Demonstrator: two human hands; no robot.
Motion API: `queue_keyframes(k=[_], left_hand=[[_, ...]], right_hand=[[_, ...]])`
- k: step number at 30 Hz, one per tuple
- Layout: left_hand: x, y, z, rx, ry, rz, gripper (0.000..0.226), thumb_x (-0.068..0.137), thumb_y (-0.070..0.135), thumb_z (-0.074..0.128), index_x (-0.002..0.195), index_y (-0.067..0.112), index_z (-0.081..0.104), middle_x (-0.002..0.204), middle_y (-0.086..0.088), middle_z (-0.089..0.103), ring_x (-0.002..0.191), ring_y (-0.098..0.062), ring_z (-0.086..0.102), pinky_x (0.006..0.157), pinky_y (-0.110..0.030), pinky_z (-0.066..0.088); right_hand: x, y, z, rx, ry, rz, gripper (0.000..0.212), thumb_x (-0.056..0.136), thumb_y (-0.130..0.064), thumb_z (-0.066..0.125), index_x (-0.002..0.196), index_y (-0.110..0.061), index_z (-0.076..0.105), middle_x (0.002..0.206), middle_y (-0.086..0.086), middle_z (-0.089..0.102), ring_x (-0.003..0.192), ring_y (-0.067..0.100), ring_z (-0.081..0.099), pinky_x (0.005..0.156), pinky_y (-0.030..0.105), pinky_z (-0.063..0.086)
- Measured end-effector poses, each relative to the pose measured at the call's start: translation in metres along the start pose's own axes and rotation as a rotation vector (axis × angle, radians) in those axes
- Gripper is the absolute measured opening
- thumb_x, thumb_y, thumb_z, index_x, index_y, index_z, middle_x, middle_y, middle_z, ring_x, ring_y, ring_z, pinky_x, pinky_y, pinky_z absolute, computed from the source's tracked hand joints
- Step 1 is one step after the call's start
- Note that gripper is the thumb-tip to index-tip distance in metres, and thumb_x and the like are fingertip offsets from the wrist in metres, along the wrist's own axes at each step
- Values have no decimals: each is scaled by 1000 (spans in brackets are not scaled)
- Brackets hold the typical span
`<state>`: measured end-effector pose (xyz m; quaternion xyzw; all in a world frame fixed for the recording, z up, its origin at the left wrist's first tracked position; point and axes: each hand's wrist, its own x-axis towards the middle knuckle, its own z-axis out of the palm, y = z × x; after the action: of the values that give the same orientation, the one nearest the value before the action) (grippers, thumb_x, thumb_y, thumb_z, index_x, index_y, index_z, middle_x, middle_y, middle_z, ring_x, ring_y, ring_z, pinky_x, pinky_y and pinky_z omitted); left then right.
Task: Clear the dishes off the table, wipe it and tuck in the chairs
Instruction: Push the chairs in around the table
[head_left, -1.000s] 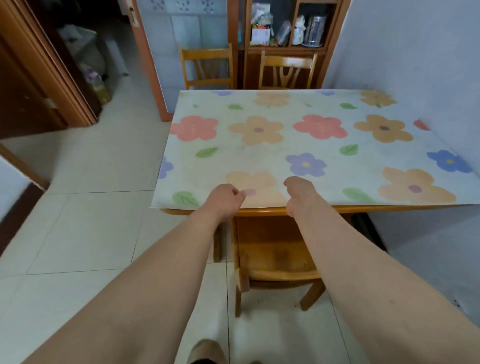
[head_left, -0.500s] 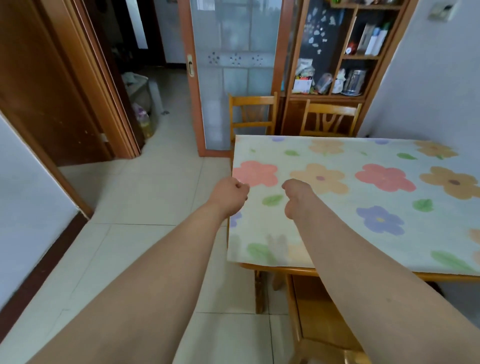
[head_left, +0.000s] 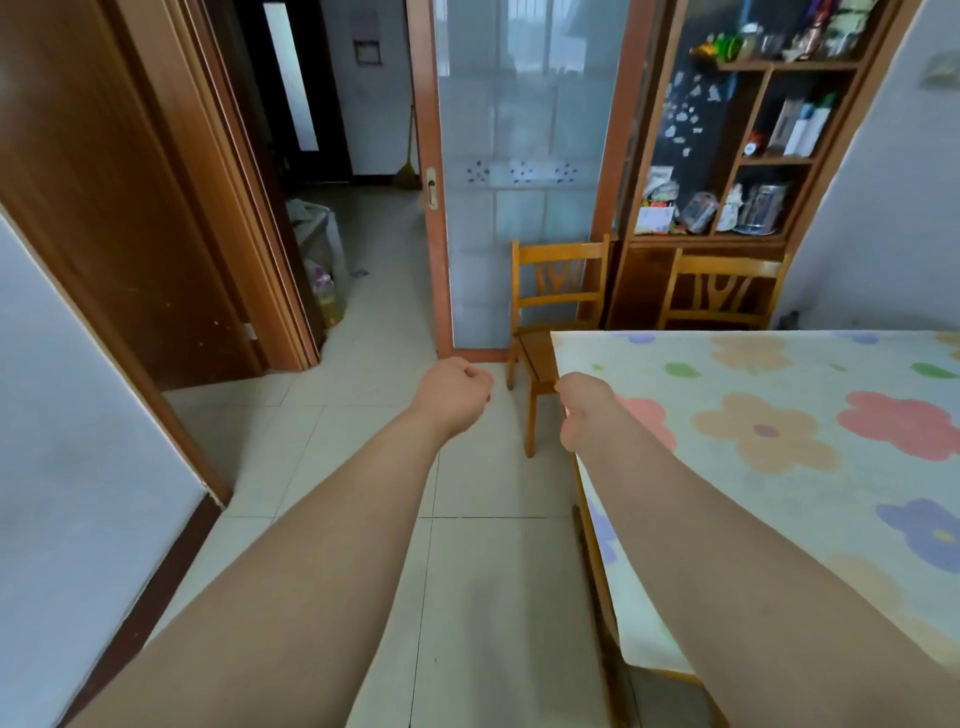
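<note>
Your left hand (head_left: 453, 395) and right hand (head_left: 587, 410) both hang in loose fists, fingers curled on nothing. The flower-cloth bench (head_left: 779, 467) lies right; two chairs (head_left: 558, 312) stand at its far end, untucked. No writing is legible on the shelf (head_left: 737, 156) packages.

Both bare forearms reach forward side by side, the left hand (head_left: 453, 396) and right hand (head_left: 584, 410) curled into loose, empty fists.
</note>
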<state>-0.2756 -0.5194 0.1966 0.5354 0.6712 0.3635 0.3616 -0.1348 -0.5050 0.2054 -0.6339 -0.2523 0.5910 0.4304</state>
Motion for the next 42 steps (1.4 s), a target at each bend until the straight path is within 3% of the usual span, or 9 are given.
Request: queue_keyframes(k=[2,4,7,10,15,25,30,36,42], left_hand=[[25,-5,-11,-22,9,-12,20,97,21,46,87,8,58,98,-13,68,79,-21,60,66,-27,47],[52,-10,-20,-51,4,-30,19,98,23,46,91,9,58,98,-11,66,79,-20,60,65,-26,48],[103,-13,-26,-63,-7,-45,21,99,24,45,91,10,57,97,-9,65,80,-20,60,73,-29,49],[167,-9,-29,-78,-29,-62,21,99,22,44,93,9,58,97,-10,65,79,-20,59,71,-29,47],[282,12,-31,-59,-57,-26,26,98,25,46,79,13,61,100,-14,71,81,-24,62,85,-39,53],[480,22,-27,-146,-197,17,21,101,28,45,85,18,55,90,-3,65,74,-16,60,67,-28,50],[580,33,-14,-182,-358,116,20,101,32,44,104,16,56,92,3,67,87,-15,66,72,-26,54],[676,54,-11,-197,-505,211,24,101,30,45,114,16,59,96,4,71,91,-12,69,81,-30,57],[769,64,11,-159,-626,241,29,101,31,46,121,15,59,102,3,70,95,-14,68,84,-32,56]], right_hand=[[14,-8,23,28,-4,13,34,97,-8,45,131,-9,45,84,0,41,92,24,54,85,27,37],[35,-16,42,34,-2,17,37,98,-8,44,136,-7,42,86,2,44,119,26,49,96,27,37],[74,-32,69,34,-8,30,37,99,-7,41,136,-3,42,118,10,53,128,25,43,101,27,35],[118,-56,95,58,28,50,37,99,-8,41,136,-2,43,88,8,50,109,29,53,95,28,38],[203,-108,143,94,89,53,40,100,-9,38,140,-4,38,146,13,39,134,28,37,105,37,34],[347,-182,203,255,179,60,39,98,-9,42,137,-6,42,139,12,46,129,25,44,107,32,34],[424,-221,225,345,291,-19,36,96,-16,49,131,-6,51,93,10,58,81,19,57,102,36,42],[480,-257,252,538,290,-134,26,96,-14,52,120,-6,58,128,11,57,118,24,55,102,39,46],[555,-277,258,623,346,-144,34,95,-16,53,128,-12,55,132,7,56,120,24,55,98,40,47]])
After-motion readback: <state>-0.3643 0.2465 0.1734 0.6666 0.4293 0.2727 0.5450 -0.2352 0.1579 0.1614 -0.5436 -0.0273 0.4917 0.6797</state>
